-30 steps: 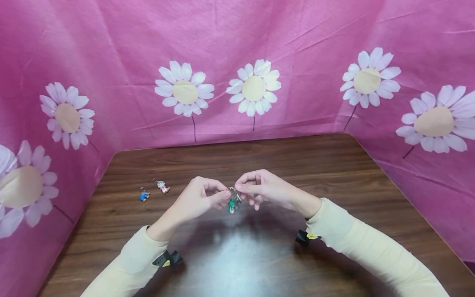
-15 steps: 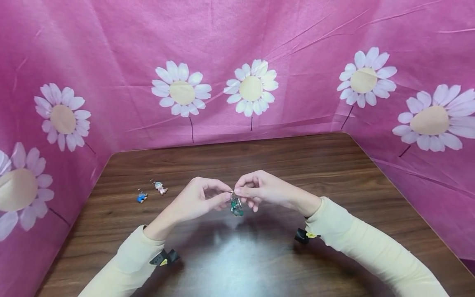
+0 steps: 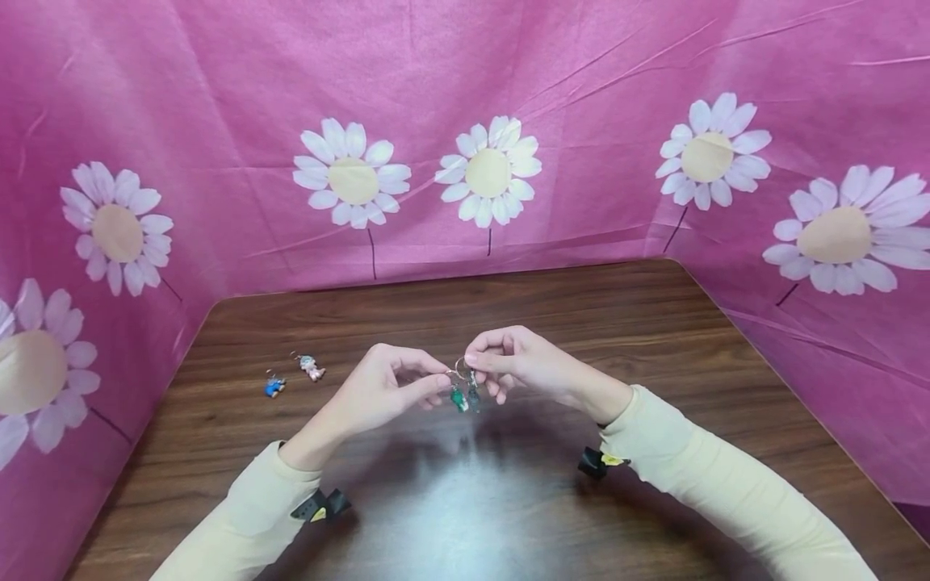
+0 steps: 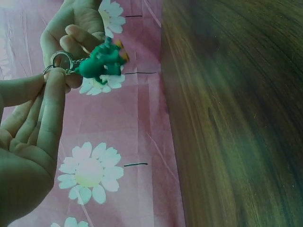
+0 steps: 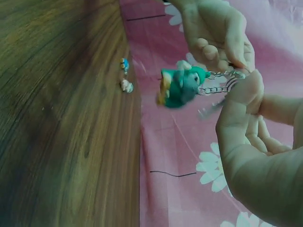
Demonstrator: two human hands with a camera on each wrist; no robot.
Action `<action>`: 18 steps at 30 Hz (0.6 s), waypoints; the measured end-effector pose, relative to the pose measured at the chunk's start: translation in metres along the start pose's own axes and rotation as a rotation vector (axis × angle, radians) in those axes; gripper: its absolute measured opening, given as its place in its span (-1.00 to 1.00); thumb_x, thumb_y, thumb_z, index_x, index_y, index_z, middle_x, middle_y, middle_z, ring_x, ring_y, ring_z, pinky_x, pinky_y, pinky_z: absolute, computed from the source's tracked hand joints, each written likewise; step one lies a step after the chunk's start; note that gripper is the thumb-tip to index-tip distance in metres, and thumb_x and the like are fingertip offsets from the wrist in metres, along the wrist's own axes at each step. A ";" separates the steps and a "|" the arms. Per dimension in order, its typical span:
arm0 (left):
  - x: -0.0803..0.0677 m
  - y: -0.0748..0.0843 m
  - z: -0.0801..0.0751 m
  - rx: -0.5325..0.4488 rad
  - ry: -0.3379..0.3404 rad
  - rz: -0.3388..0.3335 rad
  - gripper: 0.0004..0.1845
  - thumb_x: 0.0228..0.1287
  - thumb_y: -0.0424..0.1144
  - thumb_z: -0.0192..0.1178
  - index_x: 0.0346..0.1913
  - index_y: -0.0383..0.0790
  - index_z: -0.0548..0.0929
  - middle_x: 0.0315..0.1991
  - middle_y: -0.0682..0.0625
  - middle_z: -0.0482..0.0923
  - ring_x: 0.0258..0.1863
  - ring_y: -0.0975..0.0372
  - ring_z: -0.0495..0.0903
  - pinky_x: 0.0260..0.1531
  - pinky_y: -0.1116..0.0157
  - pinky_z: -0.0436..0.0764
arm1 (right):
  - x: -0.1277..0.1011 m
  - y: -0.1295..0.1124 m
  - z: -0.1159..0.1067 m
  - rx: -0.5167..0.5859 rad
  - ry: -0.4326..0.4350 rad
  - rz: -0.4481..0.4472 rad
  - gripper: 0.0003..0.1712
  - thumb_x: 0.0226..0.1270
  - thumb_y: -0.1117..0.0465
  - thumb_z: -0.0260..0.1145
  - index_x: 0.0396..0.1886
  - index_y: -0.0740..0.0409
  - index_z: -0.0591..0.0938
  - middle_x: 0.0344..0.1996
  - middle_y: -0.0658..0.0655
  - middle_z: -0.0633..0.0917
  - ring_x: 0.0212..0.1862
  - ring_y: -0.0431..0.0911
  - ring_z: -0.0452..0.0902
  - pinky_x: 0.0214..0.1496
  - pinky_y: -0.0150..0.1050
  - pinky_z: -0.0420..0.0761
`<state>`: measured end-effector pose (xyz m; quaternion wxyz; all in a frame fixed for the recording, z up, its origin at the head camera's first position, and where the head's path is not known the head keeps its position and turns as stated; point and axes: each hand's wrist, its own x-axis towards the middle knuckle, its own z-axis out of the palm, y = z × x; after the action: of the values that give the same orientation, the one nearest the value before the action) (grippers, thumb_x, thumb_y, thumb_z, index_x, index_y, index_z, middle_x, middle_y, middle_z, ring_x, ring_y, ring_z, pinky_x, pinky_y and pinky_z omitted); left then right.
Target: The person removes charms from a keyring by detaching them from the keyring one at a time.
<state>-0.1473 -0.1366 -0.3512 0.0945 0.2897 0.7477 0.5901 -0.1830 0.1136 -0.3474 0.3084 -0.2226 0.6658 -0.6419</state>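
In the head view my left hand (image 3: 392, 387) pinches a metal ring between thumb and forefinger. My right hand (image 3: 526, 363) pinches the larger key ring (image 3: 460, 369) from the other side. A green figurine keychain (image 3: 458, 399) dangles between the hands, above the table. Beside it hangs a greyish metal piece (image 3: 475, 395), too small to identify. The right wrist view shows the green figurine (image 5: 179, 86) on short silver chains (image 5: 215, 89), with a blurred metal strip (image 5: 210, 111) below. Fingertips partly hide the rings (image 4: 62, 60) in the left wrist view.
On the left of the brown wooden table (image 3: 581, 315) lie a blue figurine keychain (image 3: 274, 387) and a pink-and-grey one (image 3: 311, 368). Pink cloth (image 3: 421, 73) with white daisies stands around the table's back and sides.
The hands have drawn slightly apart, the right one shifting up and rightward. More of the key ring shows between them, and the green figurine and metal piece now hang separately.
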 end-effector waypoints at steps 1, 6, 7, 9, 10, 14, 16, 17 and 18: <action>0.000 0.000 0.000 -0.006 0.003 -0.005 -0.89 0.36 -0.38 0.33 -0.14 -0.34 0.78 -0.31 -0.19 0.76 -0.42 0.08 0.76 -0.37 -0.01 0.76 | 0.000 0.000 -0.001 -0.007 -0.008 0.006 -0.80 0.50 0.22 0.27 -0.09 0.29 0.63 -0.44 0.13 0.63 -0.51 -0.16 0.52 -0.47 -0.33 0.64; 0.001 0.001 0.001 -0.034 0.010 -0.022 -0.88 0.36 -0.39 0.32 -0.14 -0.38 0.77 -0.34 -0.16 0.76 -0.40 -0.09 0.75 -0.35 -0.07 0.75 | 0.000 -0.002 -0.003 -0.070 -0.055 0.027 -0.73 0.48 0.16 0.32 -0.03 0.28 0.66 -0.46 0.20 0.62 -0.55 -0.15 0.52 -0.49 -0.30 0.64; 0.001 0.001 0.001 -0.035 0.011 -0.026 -0.89 0.36 -0.39 0.32 -0.15 -0.38 0.77 -0.35 -0.15 0.76 -0.39 -0.10 0.75 -0.35 -0.07 0.75 | 0.001 -0.003 -0.004 -0.086 -0.063 0.028 -0.73 0.48 0.15 0.33 -0.04 0.28 0.66 -0.47 0.21 0.61 -0.56 -0.15 0.52 -0.50 -0.29 0.64; 0.001 0.001 0.001 -0.033 0.013 -0.036 -0.89 0.36 -0.39 0.31 -0.15 -0.38 0.77 -0.36 -0.13 0.76 -0.40 -0.08 0.75 -0.35 -0.04 0.76 | 0.001 -0.004 -0.004 -0.112 -0.081 0.036 -0.72 0.47 0.13 0.33 -0.04 0.28 0.67 -0.46 0.21 0.61 -0.56 -0.14 0.52 -0.50 -0.27 0.64; 0.001 0.002 0.002 -0.027 0.016 -0.042 -0.89 0.36 -0.39 0.31 -0.15 -0.38 0.77 -0.37 -0.12 0.76 -0.41 -0.03 0.75 -0.36 -0.01 0.76 | 0.001 -0.005 -0.004 -0.122 -0.090 0.041 -0.72 0.47 0.13 0.34 -0.05 0.28 0.67 -0.46 0.21 0.61 -0.57 -0.15 0.51 -0.50 -0.27 0.64; 0.001 0.004 0.002 -0.009 0.025 -0.056 -0.89 0.35 -0.38 0.31 -0.16 -0.36 0.78 -0.38 -0.12 0.75 -0.45 0.09 0.75 -0.39 0.06 0.77 | 0.002 -0.006 -0.003 -0.133 -0.122 0.059 -0.73 0.48 0.15 0.32 -0.05 0.29 0.66 -0.46 0.14 0.62 -0.56 -0.15 0.50 -0.51 -0.29 0.63; 0.001 0.005 0.003 -0.007 0.027 -0.052 -0.88 0.36 -0.38 0.31 -0.15 -0.38 0.77 -0.38 -0.14 0.75 -0.46 0.10 0.74 -0.40 0.08 0.77 | 0.003 -0.005 -0.003 -0.127 -0.127 0.063 -0.74 0.49 0.16 0.31 -0.06 0.30 0.65 -0.46 0.13 0.62 -0.56 -0.16 0.50 -0.52 -0.31 0.62; 0.001 0.004 0.003 -0.009 0.026 -0.049 -0.87 0.36 -0.39 0.31 -0.15 -0.39 0.77 -0.37 -0.15 0.75 -0.46 0.10 0.74 -0.39 0.09 0.78 | 0.003 -0.005 -0.002 -0.122 -0.127 0.063 -0.75 0.49 0.16 0.30 -0.06 0.30 0.64 -0.46 0.12 0.62 -0.56 -0.16 0.50 -0.52 -0.32 0.62; 0.001 0.004 0.002 -0.013 0.025 -0.045 -0.87 0.36 -0.39 0.31 -0.14 -0.41 0.76 -0.37 -0.16 0.74 -0.45 0.10 0.74 -0.39 0.09 0.78 | 0.003 -0.005 -0.002 -0.117 -0.127 0.059 -0.75 0.49 0.17 0.30 -0.07 0.30 0.64 -0.47 0.12 0.62 -0.57 -0.17 0.50 -0.52 -0.32 0.61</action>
<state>-0.1457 -0.1333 -0.3477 0.1004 0.2648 0.7514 0.5960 -0.1869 0.1131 -0.3427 0.3552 -0.2608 0.6876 -0.5771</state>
